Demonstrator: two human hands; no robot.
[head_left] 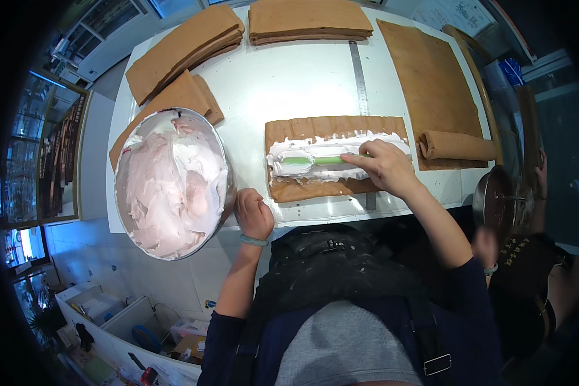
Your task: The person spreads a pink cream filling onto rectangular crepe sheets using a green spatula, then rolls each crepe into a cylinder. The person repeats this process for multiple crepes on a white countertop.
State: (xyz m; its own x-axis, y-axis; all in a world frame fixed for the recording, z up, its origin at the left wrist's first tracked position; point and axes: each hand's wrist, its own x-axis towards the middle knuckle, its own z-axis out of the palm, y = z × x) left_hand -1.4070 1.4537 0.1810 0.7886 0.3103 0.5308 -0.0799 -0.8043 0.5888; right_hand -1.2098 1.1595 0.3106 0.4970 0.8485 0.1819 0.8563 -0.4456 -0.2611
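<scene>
My right hand [386,166] grips a green spatula [329,160] from above. Its cream-coated blade lies nearly level in white cream [357,144] on a brown sponge cake sheet [331,190]. The cream covers the middle of the sheet, while brown strips show along its far and near edges. My left hand [254,213] is curled closed at the table's near edge, just right of a big metal bowl [226,170]. Pale pink and white whipped cream [164,186] fills this bowl. I see nothing in the left hand's fingers, though their undersides are hidden.
Stacked brown cake sheets [183,48] and another stack [310,19] lie along the far side of the white table [283,77]. A metal ruler [359,74] lies beyond the cake. At right, a rolled cake [457,146] rests on a sheet; another person's hand [486,248] is nearby.
</scene>
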